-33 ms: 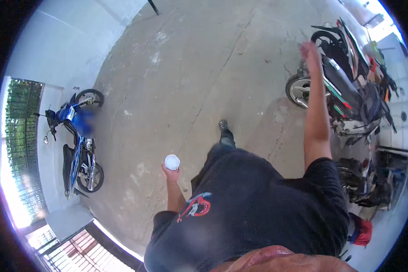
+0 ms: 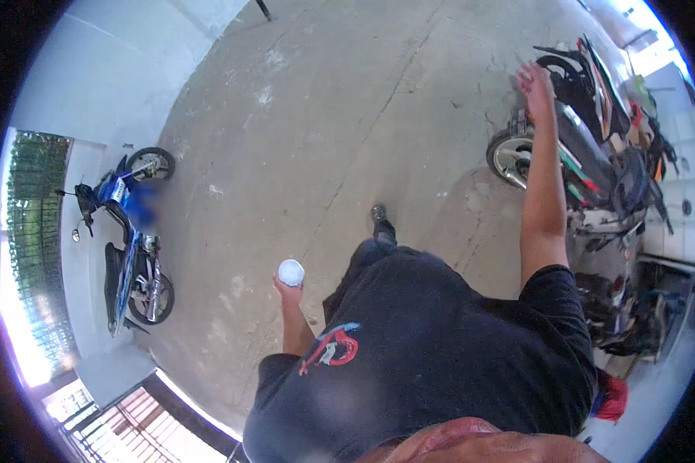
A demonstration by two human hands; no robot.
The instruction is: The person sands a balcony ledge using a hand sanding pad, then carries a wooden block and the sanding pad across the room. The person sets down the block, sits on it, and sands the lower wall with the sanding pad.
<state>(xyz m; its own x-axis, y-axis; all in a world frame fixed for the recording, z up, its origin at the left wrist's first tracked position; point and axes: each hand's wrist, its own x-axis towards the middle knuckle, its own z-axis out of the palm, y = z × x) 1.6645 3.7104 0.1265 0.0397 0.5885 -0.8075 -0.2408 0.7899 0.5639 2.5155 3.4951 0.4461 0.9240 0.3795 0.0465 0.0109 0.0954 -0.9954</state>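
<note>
My left hand [image 2: 287, 293] is closed around a white round object [image 2: 291, 272], held out low to the left of my body. Only its pale circular top shows, so its kind is unclear. With the arm stretched far forward on the right, my right hand [image 2: 536, 86] has its fingers apart and nothing in them. It appears in front of a parked motorcycle [image 2: 579, 127]; whether it touches the bike I cannot tell.
A blue motorcycle [image 2: 123, 204] stands by the left wall. More parked bikes [image 2: 622, 301] crowd the right side. Cracked concrete floor [image 2: 286, 170] stretches between them, with my shoe [image 2: 378, 212] on it. A red item [image 2: 612, 397] is at lower right.
The fingers of my right hand have spread, and that hand has shifted slightly right. My left hand still holds the white round object, nearly in the same place.
</note>
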